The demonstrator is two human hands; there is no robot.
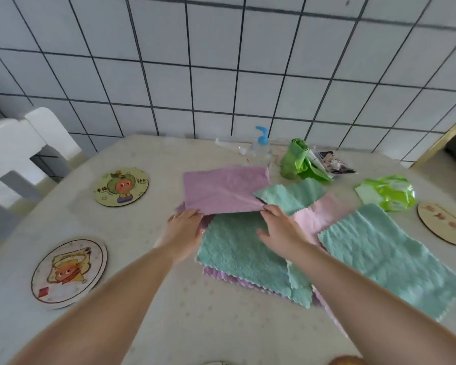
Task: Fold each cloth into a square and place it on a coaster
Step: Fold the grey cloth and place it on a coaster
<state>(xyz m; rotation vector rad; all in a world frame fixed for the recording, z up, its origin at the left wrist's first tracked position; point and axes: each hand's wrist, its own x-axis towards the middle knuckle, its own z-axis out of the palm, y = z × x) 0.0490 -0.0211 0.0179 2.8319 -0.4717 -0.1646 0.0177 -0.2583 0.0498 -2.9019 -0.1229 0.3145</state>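
Note:
A purple cloth (221,189) is lifted by its near edge over the table's middle. My left hand (183,229) pinches its near left corner and my right hand (279,227) pinches its near right corner. Under it lies a teal cloth (242,254) on another purple cloth (221,276). To the right lie a pink cloth (319,214), a small teal cloth (290,194) and a large teal cloth (387,259). Three round coasters sit around: far left (121,186), near left (69,272), right edge (445,223).
At the back of the table (169,325) stand a blue-topped pump bottle (261,143), a green bag roll (295,159) and a green wipes pack (387,192). A white chair (19,151) stands left. A tiled wall rises behind.

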